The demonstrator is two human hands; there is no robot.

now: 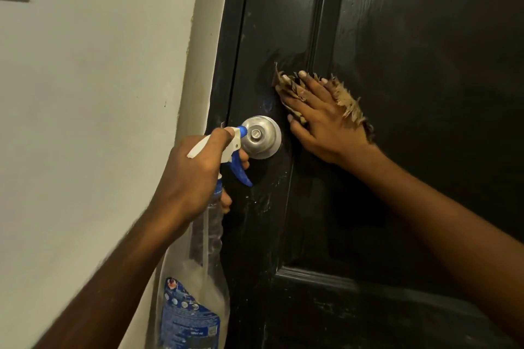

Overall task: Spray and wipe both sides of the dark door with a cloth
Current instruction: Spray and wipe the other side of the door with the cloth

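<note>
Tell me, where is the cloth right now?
In the head view, the cloth is pressed flat against the dark door under the right hand, just above and right of the silver doorknob.

Black panelled door [425,93]; frayed tan cloth [350,105] flat against it; clear blue-triggered spray bottle [208,249] upright alongside

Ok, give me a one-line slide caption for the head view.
Right hand presses a frayed cloth on the dark door near the knob while left hand grips a spray bottle.

Glossy door [411,93], frayed cloth [350,105], metal knob [259,139]
</note>
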